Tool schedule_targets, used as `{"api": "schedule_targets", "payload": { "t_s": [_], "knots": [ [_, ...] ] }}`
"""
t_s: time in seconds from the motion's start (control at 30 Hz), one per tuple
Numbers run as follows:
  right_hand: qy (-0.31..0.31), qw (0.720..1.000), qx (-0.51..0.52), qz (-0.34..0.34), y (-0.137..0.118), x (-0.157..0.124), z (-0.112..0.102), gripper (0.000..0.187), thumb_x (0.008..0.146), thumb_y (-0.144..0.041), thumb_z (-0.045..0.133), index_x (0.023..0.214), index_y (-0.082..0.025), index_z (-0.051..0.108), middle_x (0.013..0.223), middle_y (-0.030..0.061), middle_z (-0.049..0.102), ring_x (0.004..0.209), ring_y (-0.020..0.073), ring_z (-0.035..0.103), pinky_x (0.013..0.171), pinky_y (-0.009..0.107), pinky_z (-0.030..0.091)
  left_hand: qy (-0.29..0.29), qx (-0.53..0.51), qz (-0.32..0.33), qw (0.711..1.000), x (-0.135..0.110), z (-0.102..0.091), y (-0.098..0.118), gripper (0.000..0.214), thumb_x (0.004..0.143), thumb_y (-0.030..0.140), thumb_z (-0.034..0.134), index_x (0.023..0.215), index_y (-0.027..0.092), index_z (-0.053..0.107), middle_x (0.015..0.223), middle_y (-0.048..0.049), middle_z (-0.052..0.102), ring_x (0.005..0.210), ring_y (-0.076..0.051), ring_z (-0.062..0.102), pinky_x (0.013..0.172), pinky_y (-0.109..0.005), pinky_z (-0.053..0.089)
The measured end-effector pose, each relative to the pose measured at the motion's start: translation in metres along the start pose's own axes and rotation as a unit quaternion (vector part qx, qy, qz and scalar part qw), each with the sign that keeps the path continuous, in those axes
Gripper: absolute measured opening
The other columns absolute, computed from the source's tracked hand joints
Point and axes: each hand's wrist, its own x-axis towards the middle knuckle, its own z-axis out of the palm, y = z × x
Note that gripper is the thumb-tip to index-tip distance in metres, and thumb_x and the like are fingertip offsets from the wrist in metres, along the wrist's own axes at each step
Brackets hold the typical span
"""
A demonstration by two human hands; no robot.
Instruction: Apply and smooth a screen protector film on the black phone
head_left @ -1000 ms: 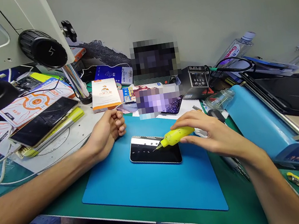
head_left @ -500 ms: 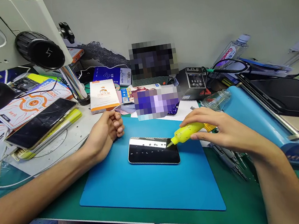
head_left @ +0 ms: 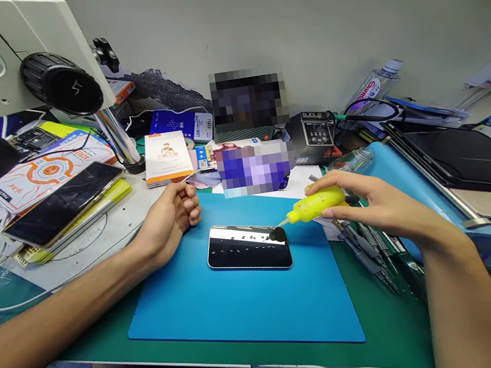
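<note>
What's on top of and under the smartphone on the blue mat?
On top: rows of small droplets. Under the smartphone: the blue mat; the patch directly beneath is hidden.

Both forearms [head_left: 83, 302] are bare and slim, tapering to narrow wrists [head_left: 142, 251] and slender bare fingers [head_left: 192, 204].

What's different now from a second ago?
The right hand carried the bottle rightward: its tip went from over the middle of the phone to near its far right corner. More drops dot it. Nothing was let go. The phone stayed on the mat, the left hand curled nearby.
</note>
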Motion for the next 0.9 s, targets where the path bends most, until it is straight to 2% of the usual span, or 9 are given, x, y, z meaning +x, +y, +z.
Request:
{"api": "schedule_targets", "payload": {
  "t_s": [0.13,0.23,0.33,0.43,0.53,0.67,0.8,0.9],
  "knots": [
    [0.022,0.996,0.067,0.057,0.007,-0.003,-0.004,0.048,0.085,-0.063,0.075,0.120,-0.031,0.073,0.119,0.0044,0.075,0.100,0.0293,0.072,0.082,0.040,0.059,-0.001,0.001,-0.001,1.000,-0.001,0.001,0.001,0.021,0.096,0.027,0.049,0.076,0.021,0.047,0.064,0.0053,0.036,0.054,-0.011,0.041,0.050,-0.022,0.041],
    [0.084,0.983,0.148,0.063,0.012,-0.002,-0.002,0.049,0.083,-0.063,0.076,0.117,-0.028,0.072,0.117,0.0065,0.075,0.099,0.0288,0.073,0.081,0.040,0.060,0.000,0.000,-0.002,1.000,-0.002,0.001,0.002,0.020,0.096,0.026,0.048,0.077,0.021,0.047,0.064,0.0054,0.035,0.054,-0.011,0.040,0.050,-0.022,0.041],
    [0.148,0.958,0.243,0.037,0.013,0.002,0.004,0.051,0.089,-0.063,0.070,0.124,-0.027,0.065,0.119,0.0090,0.075,0.109,0.0311,0.073,0.093,0.046,0.060,0.000,-0.002,-0.004,1.000,-0.002,0.002,0.002,0.020,0.095,0.025,0.048,0.076,0.021,0.046,0.064,0.0054,0.035,0.053,-0.011,0.040,0.049,-0.022,0.041],
    [0.208,0.937,0.278,0.027,0.013,0.011,0.012,0.056,0.096,-0.060,0.059,0.142,-0.030,0.053,0.127,0.0083,0.073,0.119,0.0309,0.071,0.105,0.052,0.056,0.000,-0.003,-0.005,1.000,-0.002,0.002,0.002,0.020,0.095,0.025,0.048,0.076,0.021,0.046,0.064,0.0054,0.034,0.053,-0.011,0.040,0.049,-0.022,0.040],
    [0.274,0.930,0.238,0.061,0.019,0.020,0.021,0.057,0.095,-0.057,0.059,0.147,-0.033,0.053,0.138,0.0051,0.069,0.125,0.0294,0.069,0.109,0.050,0.055,0.000,-0.004,-0.004,1.000,-0.002,0.002,0.002,0.019,0.093,0.026,0.050,0.076,0.021,0.046,0.065,0.0054,0.035,0.054,-0.011,0.041,0.049,-0.022,0.040],
    [0.331,0.921,0.170,0.112,0.037,0.030,0.036,0.055,0.089,-0.058,0.065,0.132,-0.023,0.061,0.131,0.0110,0.073,0.124,0.0321,0.069,0.106,0.051,0.055,0.001,-0.005,-0.001,1.000,-0.001,0.001,0.001,0.018,0.091,0.027,0.053,0.076,0.021,0.046,0.065,0.0055,0.035,0.054,-0.011,0.040,0.049,-0.022,0.040],
    [0.339,0.922,0.108,0.149,0.045,0.035,0.053,0.061,0.086,-0.057,0.069,0.132,-0.020,0.055,0.125,0.0158,0.076,0.118,0.0338,0.072,0.104,0.055,0.055,-0.001,-0.001,0.000,1.000,-0.001,0.001,0.000,0.018,0.091,0.028,0.053,0.076,0.021,0.046,0.065,0.0056,0.035,0.054,-0.011,0.041,0.049,-0.022,0.040],
    [0.313,0.933,0.058,0.168,0.043,0.038,0.064,0.057,0.089,-0.055,0.066,0.131,-0.019,0.055,0.123,0.0171,0.077,0.112,0.0347,0.074,0.100,0.055,0.055,-0.002,0.008,0.000,1.000,-0.002,0.002,0.000,0.018,0.092,0.028,0.053,0.076,0.022,0.045,0.065,0.0056,0.035,0.054,-0.011,0.040,0.050,-0.022,0.040]
  ]
}}
